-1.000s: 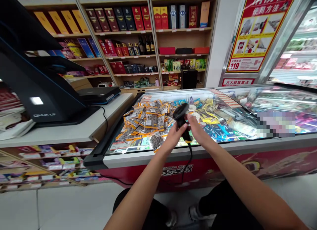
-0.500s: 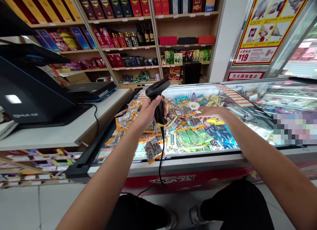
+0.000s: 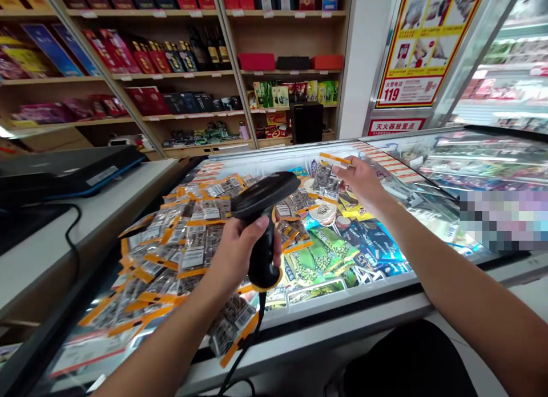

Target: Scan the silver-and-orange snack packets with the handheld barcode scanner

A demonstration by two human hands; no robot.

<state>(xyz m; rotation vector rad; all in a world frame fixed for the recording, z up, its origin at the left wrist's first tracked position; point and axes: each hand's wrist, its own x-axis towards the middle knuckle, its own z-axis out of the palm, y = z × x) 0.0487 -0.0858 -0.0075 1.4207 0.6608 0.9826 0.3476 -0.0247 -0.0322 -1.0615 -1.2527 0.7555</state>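
Observation:
A black corded barcode scanner (image 3: 262,248) with yellow trim stands upright in my left hand (image 3: 240,246), whose fingers wrap its handle. My right hand (image 3: 362,177) pinches the edge of a clear snack packet (image 3: 327,177) with an orange border and dark contents, held up above the freezer. To the left and below the scanner, many similar orange-edged packets (image 3: 197,243) lie heaped on the glass top. One packet (image 3: 233,323) rests at the front edge beside the scanner's cable. Under the glass, green ice-cream packs (image 3: 325,248) and blue packs (image 3: 372,240) are visible.
The chest freezer's front rim (image 3: 342,317) runs before my legs. A counter (image 3: 141,186) at left carries a dark flat device (image 3: 85,174) with a cable. Shelves (image 3: 180,75) of boxes and bottles line the back, and a fire-safety poster (image 3: 428,49) hangs at right.
My right hand has lifted a packet off the freezer top. The scanner in my left hand appears nearer and larger. The view has moved closer and turned to the right.

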